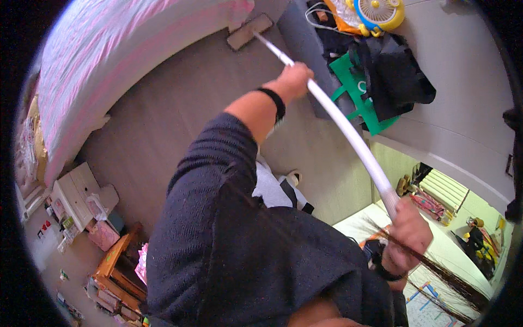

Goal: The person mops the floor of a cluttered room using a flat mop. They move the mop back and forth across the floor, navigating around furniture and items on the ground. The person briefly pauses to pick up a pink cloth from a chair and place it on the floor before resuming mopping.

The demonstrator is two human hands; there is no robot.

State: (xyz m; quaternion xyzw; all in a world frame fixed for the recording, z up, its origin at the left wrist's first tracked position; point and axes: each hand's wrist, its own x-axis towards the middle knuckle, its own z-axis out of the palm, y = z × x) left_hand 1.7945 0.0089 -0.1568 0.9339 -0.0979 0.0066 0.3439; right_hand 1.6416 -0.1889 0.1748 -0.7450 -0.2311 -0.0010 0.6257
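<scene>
A flat mop with a long white pole [347,126] runs diagonally across the view. My left hand [295,79] is wrapped around the pole partway down, with a black band on the wrist. My right hand [408,233] grips the grey upper end of the pole, and a strand of dark hair crosses in front of it. At the far end, the rectangular mop head [250,32] lies on the grey wood-look floor [171,106], close to the corner of a bed with a pink and white cover [122,53].
On the right, a black bag [396,77], a green bag [367,102] and a yellow-blue fan [378,12] rest against pale furniture. A white cabinet [75,192] and a wooden stool-like piece [118,261] stand at left. A light-floored doorway [380,163] opens at right.
</scene>
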